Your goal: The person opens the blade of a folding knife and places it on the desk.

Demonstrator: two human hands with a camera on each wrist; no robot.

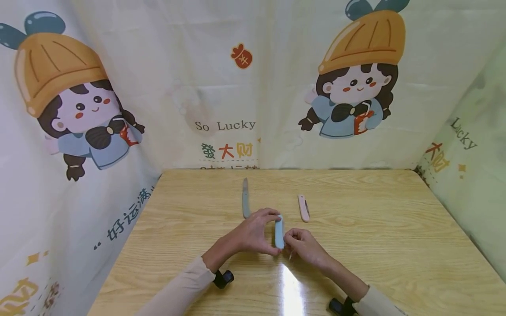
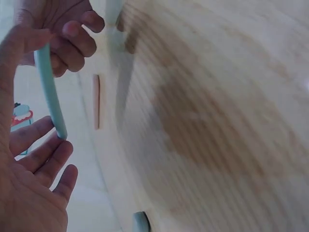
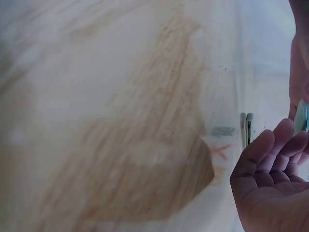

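Note:
My left hand (image 1: 254, 232) holds a light blue folding knife (image 1: 279, 235) upright by its ends, thumb at one end and fingertips at the other. In the left wrist view the curved handle (image 2: 50, 92) spans the gap between thumb and fingers. My right hand (image 1: 310, 250) is at the knife's right side, fingers curled and fingertips right at its edge. I cannot tell whether they pinch it. Behind the left hand lies a grey-green folding knife (image 1: 246, 202), blade out and pointing away. A pink folding knife (image 1: 303, 208) lies folded behind the right hand.
Both hands are over a light wood table (image 1: 375, 228). A printed curtain (image 1: 284, 149) stands along its back edge and more cloth hangs at both sides. A bright light reflection (image 1: 291, 289) shows on the tabletop near the front.

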